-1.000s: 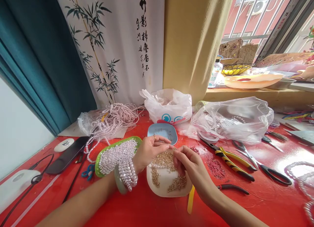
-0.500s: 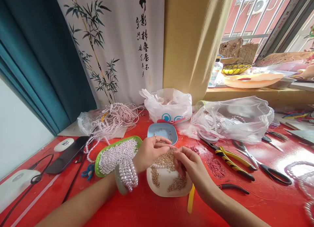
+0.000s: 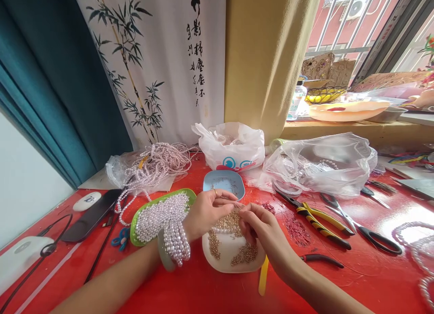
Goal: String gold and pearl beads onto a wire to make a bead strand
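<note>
My left hand and my right hand meet above a white tray, fingertips nearly touching. Both are closed in a pinch on a fine, pale thread, of which only a short bit shows between them. Small gold beads lie in heaps in the tray, and a short row of white pearl beads lies partly under my hands. Several pearl strands and a pale green bangle circle my left wrist. Beside that forearm is a green tray full of loose pearls.
A blue dish with small pins stands behind my hands. To the right lie yellow-black pliers, scissors and a red-handled tool. Plastic bags and heaped pearl strings line the back. A yellow stick lies in front.
The view has shifted very slightly. My hands keep the same pinch over the tray, with almost no visible movement.
</note>
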Demonstrator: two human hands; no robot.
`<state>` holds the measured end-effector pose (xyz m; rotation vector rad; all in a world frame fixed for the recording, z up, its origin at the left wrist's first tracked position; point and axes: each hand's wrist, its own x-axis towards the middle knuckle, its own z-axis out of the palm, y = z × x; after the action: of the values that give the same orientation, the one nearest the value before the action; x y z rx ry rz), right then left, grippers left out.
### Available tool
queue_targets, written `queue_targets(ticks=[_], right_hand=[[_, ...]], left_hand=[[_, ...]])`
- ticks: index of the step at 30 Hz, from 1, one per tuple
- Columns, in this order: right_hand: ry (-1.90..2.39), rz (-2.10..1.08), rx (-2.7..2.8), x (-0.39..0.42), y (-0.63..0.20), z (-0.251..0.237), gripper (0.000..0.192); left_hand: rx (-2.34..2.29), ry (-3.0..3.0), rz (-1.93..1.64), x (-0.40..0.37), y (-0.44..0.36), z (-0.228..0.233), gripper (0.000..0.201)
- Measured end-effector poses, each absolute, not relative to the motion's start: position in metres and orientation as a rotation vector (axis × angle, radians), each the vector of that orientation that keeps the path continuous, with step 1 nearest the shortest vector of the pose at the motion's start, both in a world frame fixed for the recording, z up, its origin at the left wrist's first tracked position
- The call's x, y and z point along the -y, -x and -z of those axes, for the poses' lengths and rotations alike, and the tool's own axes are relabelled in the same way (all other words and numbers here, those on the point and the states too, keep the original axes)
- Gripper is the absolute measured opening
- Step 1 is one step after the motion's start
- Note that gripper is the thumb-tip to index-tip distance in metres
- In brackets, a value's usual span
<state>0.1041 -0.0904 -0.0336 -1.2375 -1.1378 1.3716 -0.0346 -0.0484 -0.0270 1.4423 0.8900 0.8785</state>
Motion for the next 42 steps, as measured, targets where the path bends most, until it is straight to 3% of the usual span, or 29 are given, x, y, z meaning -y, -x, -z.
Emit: queue_targets(ticks=[24,34,42], right_hand=[[1.038,-1.33,1.202,0.089,-0.105,0.035,0.026],[1.066,-1.332,1.236,0.091,-0.109,0.018,0.025],[1.121,-0.961,1.257,0.081,-0.124,0.015,0.022]], left_hand=[[-0.86,-1.443,-0.887,0.054,0.034,0.021,0.025],[-0.801,-1.484,-1.091,0.053,0.032,0.006,0.007],[-0.828,-1.688,-1.2,0.057,0.026,-0.027,0.004]])
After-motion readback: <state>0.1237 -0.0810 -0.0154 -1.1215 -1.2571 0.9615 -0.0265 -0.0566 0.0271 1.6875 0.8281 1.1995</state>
